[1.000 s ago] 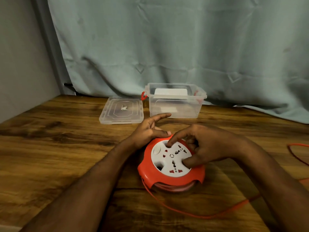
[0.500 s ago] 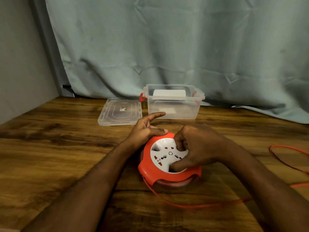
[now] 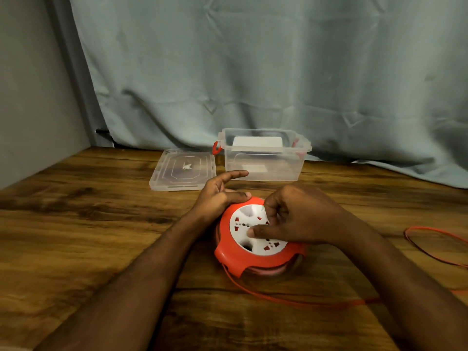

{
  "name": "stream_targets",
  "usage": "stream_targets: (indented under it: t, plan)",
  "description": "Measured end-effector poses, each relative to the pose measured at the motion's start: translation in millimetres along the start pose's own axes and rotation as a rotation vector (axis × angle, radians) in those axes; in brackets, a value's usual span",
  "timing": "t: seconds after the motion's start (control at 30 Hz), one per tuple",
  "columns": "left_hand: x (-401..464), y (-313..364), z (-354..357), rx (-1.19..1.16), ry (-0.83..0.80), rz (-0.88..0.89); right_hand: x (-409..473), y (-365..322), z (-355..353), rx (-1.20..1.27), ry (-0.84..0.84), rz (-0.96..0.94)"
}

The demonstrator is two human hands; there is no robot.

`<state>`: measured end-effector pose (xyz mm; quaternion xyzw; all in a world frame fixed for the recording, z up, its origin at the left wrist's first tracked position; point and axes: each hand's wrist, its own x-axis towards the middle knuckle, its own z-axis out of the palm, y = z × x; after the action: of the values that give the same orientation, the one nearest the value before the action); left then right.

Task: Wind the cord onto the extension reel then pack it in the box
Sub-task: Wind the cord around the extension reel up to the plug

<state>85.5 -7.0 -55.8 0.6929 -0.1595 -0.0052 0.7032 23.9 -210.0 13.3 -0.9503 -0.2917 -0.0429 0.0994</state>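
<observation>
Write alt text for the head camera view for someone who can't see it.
Two hands work an orange reel on a wooden table: the left hand steadies its rim, and the right hand rests curled on its white socket face. Orange cord trails right; behind stand an open clear box and its lid.

No legible text — neither on the reel (image 3: 255,239) nor the box (image 3: 263,158).
</observation>
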Motion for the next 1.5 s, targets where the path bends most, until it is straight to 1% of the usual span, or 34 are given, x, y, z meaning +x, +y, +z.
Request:
stream_targets:
  t: [0.13,0.3,0.47,0.63,0.83,1.03,1.1,1.2,1.4,1.5]
  plan:
    - [0.8,-0.7,0.5,-0.011,-0.016,0.004,-1.6,13.7,-7.6,0.168,-0.099,-0.020]
    - [-2.0,2.4,1.5,-0.007,-0.104,0.003,-4.4,15.7,-12.2,0.143,-0.203,-0.058]
    - [-6.7,9.6,5.6,-0.020,-0.136,-0.025,-9.5,11.0,-19.8,0.167,-0.262,-0.068]
    - [-5.9,10.1,6.9,-0.016,-0.114,-0.029,-8.7,8.3,-15.7,0.148,-0.189,0.018]
    - [-4.5,8.2,5.4,-0.017,-0.102,-0.023,-7.0,2.8,-14.8,0.057,-0.161,-0.005]
    - [-3.9,7.0,5.6,-0.028,-0.046,-0.016,-5.2,-1.4,-5.3,-0.043,-0.072,-0.039]
    - [-4.8,7.7,6.0,-0.032,-0.049,-0.013,-4.7,-3.8,-3.4,-0.062,-0.066,-0.038]
    - [-6.1,9.3,7.5,-0.032,-0.058,-0.005,-4.3,-7.2,-2.1,-0.110,-0.014,-0.034]
    - [-6.4,9.5,7.0,-0.012,-0.068,-0.024,-1.4,-7.6,3.2,-0.100,-0.044,-0.057]
    - [-4.9,7.2,5.0,-0.014,-0.074,-0.035,-1.7,-5.3,5.2,-0.036,-0.046,-0.062]
